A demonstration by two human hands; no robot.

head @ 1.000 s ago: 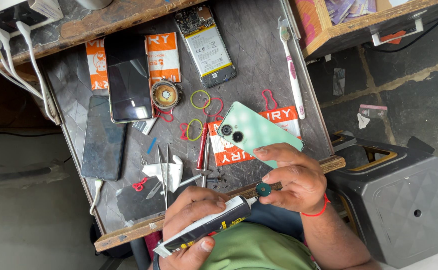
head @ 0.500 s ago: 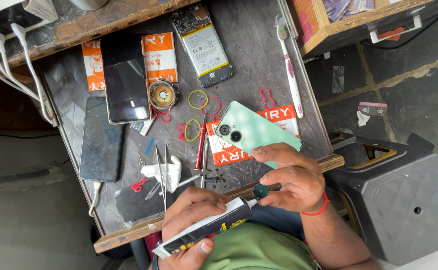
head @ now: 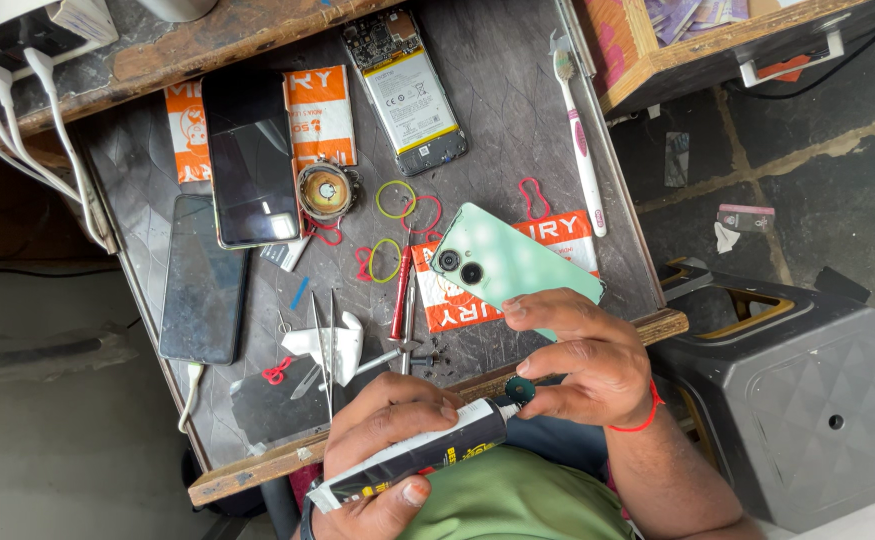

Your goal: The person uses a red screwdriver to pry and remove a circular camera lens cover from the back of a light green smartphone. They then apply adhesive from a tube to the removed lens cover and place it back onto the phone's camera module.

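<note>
Head view, one worktop, two hands. Left hand (head: 387, 440) at 6 o'clock: fingers wrapped round a glue tube (head: 412, 460), black and white, soft-walled, nozzle aimed toward 3 o'clock, so a squeeze would feed the tip. Right hand (head: 587, 360) just beside it: thumb and forefinger pinched on a small dark green cap (head: 519, 389), round and flat, held touching or just off the nozzle; the other fingers pin a mint-green phone (head: 512, 265) back-up, glossy shell, twin lenses toward 9 o'clock, steadied on an orange-and-white printed card (head: 567, 232). Mat (head: 517, 110), dark grey and scuffed, edged by a worn wooden rail (head: 257, 470). At 12 o'clock: opened phone (head: 405, 90), battery and board bare. At 10 o'clock: two dark-screened phones (head: 247, 150), (head: 202, 280), one cabled. Centre: round metal speaker (head: 325, 190), rubber bands (head: 395, 200) in green and red loops, red-handled screwdriver (head: 400, 290), steel tweezers (head: 322, 345), crumpled white tissue (head: 332, 340). At 1 o'clock: toothbrush (head: 582, 150), white and pink, laid along the mat's edge. At 4 o'clock, off the bench: black plastic stool (head: 807, 400), quilted top.
</note>
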